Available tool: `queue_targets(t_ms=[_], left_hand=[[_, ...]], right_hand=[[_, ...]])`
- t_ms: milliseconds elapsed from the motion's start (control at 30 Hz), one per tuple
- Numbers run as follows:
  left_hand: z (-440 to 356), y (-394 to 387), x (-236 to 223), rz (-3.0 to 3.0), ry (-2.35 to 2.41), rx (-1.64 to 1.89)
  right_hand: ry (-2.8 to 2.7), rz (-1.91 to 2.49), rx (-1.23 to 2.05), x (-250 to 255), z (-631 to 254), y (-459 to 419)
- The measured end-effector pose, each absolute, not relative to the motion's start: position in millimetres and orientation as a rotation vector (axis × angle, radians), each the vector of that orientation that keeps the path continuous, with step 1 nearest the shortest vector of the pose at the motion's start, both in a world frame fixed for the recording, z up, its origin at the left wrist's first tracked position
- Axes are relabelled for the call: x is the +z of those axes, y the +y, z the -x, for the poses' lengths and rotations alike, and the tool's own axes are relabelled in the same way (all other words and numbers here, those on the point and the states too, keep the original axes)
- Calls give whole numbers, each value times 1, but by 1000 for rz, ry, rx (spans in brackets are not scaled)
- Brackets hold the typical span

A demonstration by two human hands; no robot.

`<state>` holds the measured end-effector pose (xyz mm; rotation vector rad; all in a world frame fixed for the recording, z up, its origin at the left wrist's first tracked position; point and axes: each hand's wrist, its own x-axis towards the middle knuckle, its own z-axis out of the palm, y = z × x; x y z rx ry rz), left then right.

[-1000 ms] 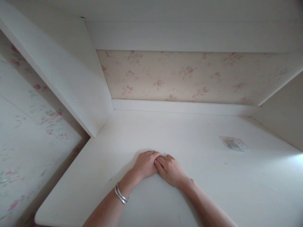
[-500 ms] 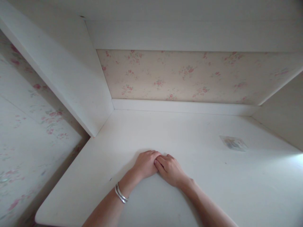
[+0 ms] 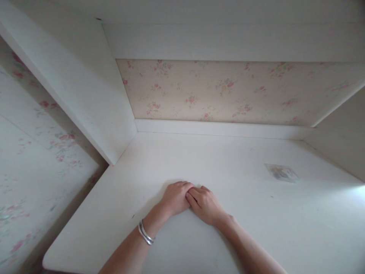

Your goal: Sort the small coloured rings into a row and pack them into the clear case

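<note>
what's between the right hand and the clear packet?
In the head view, only white tabletop lies between the right hand and the clear packet; no separate object shows there.

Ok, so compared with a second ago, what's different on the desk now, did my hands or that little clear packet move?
Nothing has visibly changed. Your left hand and right hand rest together on the white desk as before, and the clear packet lies where it was, off to the right, untouched.
</note>
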<state>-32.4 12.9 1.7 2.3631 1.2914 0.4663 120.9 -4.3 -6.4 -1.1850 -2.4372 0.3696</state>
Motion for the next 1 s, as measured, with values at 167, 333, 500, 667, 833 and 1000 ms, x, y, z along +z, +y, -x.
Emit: queue_targets(t_ms=[167,333,500,667,833,1000], left_hand=[[32,13,1,-2371,1274,476],[32,13,1,-2367,1267,476],[32,13,2,-2361,1286,465],[32,12,5,-2358,1296,447],[31,12,4,-2363,1286,458],[32,12,3,-2364,1287,460]], right_hand=[[-2441,1193,363,-7,-121,-4],[-2433,1183,375,-7,-121,-5],[-2433,1175,369,-6,-121,-4],[-2430,1177,363,-6,-121,-5],[-2434,1194,378,-5,-121,-5],[-2441,1191,383,-5,-121,-5]])
